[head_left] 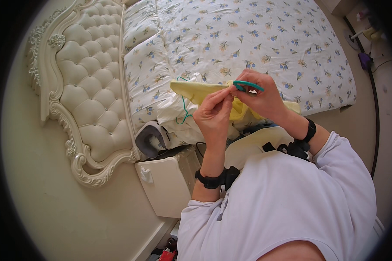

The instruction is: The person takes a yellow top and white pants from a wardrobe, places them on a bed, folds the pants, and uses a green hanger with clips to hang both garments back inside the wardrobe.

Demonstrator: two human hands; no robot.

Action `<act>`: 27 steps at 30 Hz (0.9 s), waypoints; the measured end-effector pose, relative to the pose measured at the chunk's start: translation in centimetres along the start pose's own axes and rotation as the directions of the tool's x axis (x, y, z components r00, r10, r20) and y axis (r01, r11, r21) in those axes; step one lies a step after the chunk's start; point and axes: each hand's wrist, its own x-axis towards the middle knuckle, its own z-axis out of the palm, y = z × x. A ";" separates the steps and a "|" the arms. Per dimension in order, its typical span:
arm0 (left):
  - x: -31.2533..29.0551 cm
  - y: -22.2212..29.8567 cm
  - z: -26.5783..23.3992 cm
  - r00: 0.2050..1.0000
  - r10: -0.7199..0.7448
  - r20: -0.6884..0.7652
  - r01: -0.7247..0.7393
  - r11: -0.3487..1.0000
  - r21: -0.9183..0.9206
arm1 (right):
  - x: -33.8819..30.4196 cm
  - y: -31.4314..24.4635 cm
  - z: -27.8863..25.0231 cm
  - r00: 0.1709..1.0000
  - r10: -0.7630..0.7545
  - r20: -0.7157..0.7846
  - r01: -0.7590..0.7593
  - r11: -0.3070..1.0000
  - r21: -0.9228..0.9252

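Flower-print bed (270, 39); left hand (213, 113), grip tight on yellow cloth (189, 90); right hand (265, 93), grip around teal loop (250, 83)

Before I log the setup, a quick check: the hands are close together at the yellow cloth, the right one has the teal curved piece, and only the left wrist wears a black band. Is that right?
Not quite: the head view shows a black band on the right wrist too, as well as on the left wrist. The rest stands.
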 end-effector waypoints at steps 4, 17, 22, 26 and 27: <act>0.2 -0.3 0.0 1.000 -0.002 -0.003 0.002 1.000 -0.005 | 0.0 0.3 0.2 1.000 0.023 -0.006 -0.023 1.000 0.016; 0.5 -0.6 -0.6 0.990 -0.139 0.034 0.141 0.988 -0.060 | 0.0 2.0 -0.1 0.983 0.139 0.124 -0.168 0.948 0.272; 0.5 -0.8 -0.7 0.985 -0.172 0.011 0.172 0.983 -0.063 | 0.3 1.6 -0.3 0.970 0.156 0.186 -0.215 0.909 0.357; 0.6 -0.9 -0.4 0.994 -0.109 0.024 0.110 0.993 -0.047 | 0.4 2.4 -0.4 0.965 0.178 0.193 -0.244 0.878 0.411; 0.6 -0.9 -0.5 0.996 -0.081 0.034 0.082 0.996 -0.027 | 0.5 2.3 -0.4 0.965 0.177 0.195 -0.244 0.878 0.411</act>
